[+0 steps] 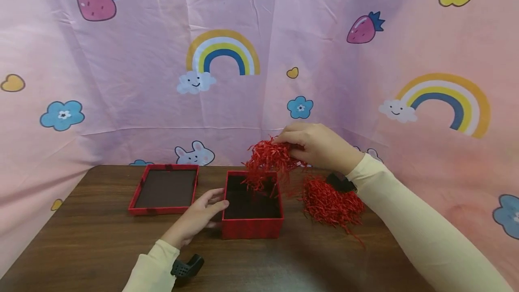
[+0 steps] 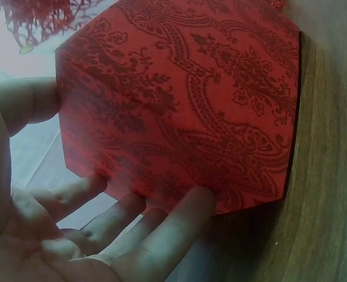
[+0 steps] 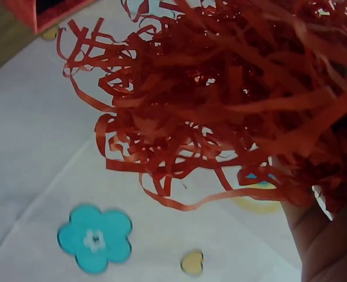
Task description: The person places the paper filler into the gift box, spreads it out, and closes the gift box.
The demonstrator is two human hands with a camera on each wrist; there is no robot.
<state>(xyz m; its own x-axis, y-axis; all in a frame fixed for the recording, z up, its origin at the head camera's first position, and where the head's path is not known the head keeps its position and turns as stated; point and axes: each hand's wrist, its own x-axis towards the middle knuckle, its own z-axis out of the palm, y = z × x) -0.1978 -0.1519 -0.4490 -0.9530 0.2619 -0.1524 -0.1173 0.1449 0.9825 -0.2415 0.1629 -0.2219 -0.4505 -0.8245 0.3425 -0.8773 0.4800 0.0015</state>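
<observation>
My right hand (image 1: 320, 145) pinches a bunch of red shredded paper (image 1: 267, 159) above the back right of a red box (image 1: 252, 229). Loose strands of it dangle toward the open top. In the right wrist view the shredded paper (image 3: 220, 106) covers most of the fingers. My left hand (image 1: 198, 215) rests against the box's left side, thumb at the rim. Seen from the left wrist, its extended fingers touch the dark-patterned red wall of the box (image 2: 185, 106). The part of the box's dark interior that shows is bare.
A red lid (image 1: 162, 211) with a dark inside lies upturned on the wooden table (image 1: 101, 247), left of the box. More red shredded paper (image 1: 332, 204) is heaped to the right, under the right wrist. A patterned cloth (image 1: 142, 57) hangs behind the table.
</observation>
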